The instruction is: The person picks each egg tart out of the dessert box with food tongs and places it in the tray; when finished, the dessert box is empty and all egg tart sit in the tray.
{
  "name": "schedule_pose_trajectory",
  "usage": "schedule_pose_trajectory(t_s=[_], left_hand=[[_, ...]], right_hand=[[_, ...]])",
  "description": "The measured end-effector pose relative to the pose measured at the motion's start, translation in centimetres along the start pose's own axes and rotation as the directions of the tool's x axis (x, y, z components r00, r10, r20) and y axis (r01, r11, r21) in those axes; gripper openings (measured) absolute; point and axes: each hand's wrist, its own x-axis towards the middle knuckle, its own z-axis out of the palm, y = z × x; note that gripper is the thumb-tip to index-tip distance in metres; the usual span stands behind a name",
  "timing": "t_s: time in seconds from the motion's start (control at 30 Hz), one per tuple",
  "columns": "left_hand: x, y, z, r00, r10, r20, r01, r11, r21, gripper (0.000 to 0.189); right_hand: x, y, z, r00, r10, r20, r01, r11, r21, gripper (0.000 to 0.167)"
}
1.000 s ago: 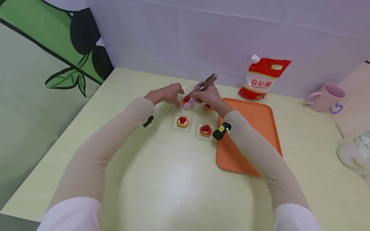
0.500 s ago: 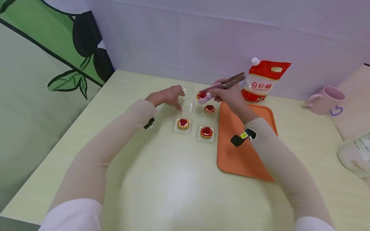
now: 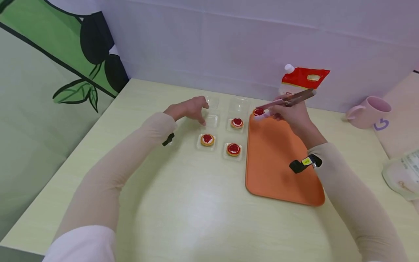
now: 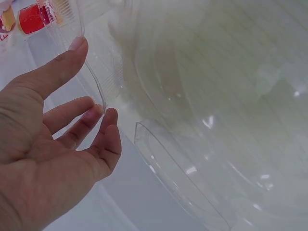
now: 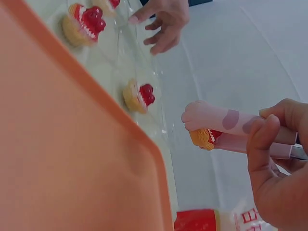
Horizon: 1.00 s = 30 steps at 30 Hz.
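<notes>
My right hand (image 3: 292, 113) grips metal tongs (image 5: 226, 119) with pink paw-shaped tips. Between the tips is a small fruit tart (image 5: 204, 138) with red topping, over the back left corner of the orange tray (image 3: 275, 160) in the head view. My left hand (image 3: 190, 109) stays at the left side of a clear plastic box (image 3: 212, 121) that has no tart in it. In the left wrist view its thumb and loosely bent fingers touch the clear rim. Three more tarts sit in clear boxes: one behind (image 3: 237, 123), two in front (image 3: 207, 139) (image 3: 234, 149).
A red and white spouted pouch (image 3: 305, 76) stands behind the tray, partly hidden by the right hand and tongs. Farther right are a pink mug (image 3: 370, 112) and a whitish container (image 3: 402, 174). A pale cloth wall (image 3: 209, 47) borders the table's back edge.
The right hand has carried the tart in the tongs rightward, from the box by my left hand to over the tray's back left corner. My left hand has stayed in place.
</notes>
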Motion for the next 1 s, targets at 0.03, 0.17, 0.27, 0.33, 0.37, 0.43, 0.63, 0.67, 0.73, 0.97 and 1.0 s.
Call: schedule_pose_trajectory(t_s=[0.03, 0.17, 0.27, 0.33, 0.37, 0.43, 0.63, 0.67, 0.73, 0.97, 1.0], left_hand=[[0.0, 0.0, 0.0, 1.0, -0.001, 0.001, 0.001, 1.0, -0.001, 0.077], [0.1, 0.0, -0.1, 1.0, -0.007, 0.003, 0.007, 1.0, -0.009, 0.077], [0.2, 0.0, -0.1, 1.0, -0.015, 0.003, 0.016, 1.0, -0.023, 0.077], [0.2, 0.0, 0.0, 1.0, -0.023, 0.005, 0.023, 0.999, -0.031, 0.077], [0.2, 0.0, 0.0, 1.0, -0.025, 0.003, 0.025, 0.999, -0.035, 0.077], [0.2, 0.0, 0.0, 1.0, -0.027, 0.004, 0.027, 0.999, -0.035, 0.077], [0.3, 0.0, 0.1, 0.999, -0.038, 0.005, 0.038, 0.998, -0.044, 0.077], [0.3, 0.1, 0.1, 0.999, -0.038, 0.004, 0.038, 0.998, -0.047, 0.077], [0.3, 0.1, 0.1, 0.999, -0.034, 0.002, 0.034, 0.999, -0.04, 0.078], [0.4, 0.0, 0.2, 1.0, -0.03, 0.001, 0.03, 0.999, -0.023, 0.078], [0.4, 0.0, 0.2, 1.0, -0.03, 0.0, 0.03, 0.999, -0.02, 0.078]], right_hand=[[-0.1, 0.2, -0.3, 1.0, -0.002, -0.006, 0.002, 1.0, -0.006, 0.035], [-0.4, 0.9, -1.3, 1.0, 0.003, -0.023, -0.003, 0.999, -0.033, 0.046], [-0.5, 1.4, -1.8, 0.999, 0.009, -0.031, -0.011, 0.999, -0.045, 0.06], [-0.6, 1.7, -2.0, 0.999, 0.011, -0.033, -0.013, 0.999, -0.045, 0.066], [-0.7, 1.7, -2.1, 0.999, 0.012, -0.035, -0.014, 0.999, -0.047, 0.068], [-0.8, 1.9, -2.4, 0.999, 0.013, -0.036, -0.015, 0.999, -0.052, 0.07], [-0.6, 2.5, -2.8, 0.999, 0.008, -0.038, -0.01, 0.998, -0.063, 0.069], [-0.6, 2.6, -2.8, 0.999, 0.009, -0.037, -0.011, 0.998, -0.064, 0.07], [-0.5, 2.9, -2.8, 0.999, 0.014, -0.039, -0.017, 0.997, -0.07, 0.071], [-0.1, 4.0, -2.7, 0.999, 0.025, -0.039, -0.029, 0.993, -0.118, 0.064], [0.0, 4.1, -2.7, 0.999, 0.028, -0.041, -0.033, 0.992, -0.123, 0.061]])
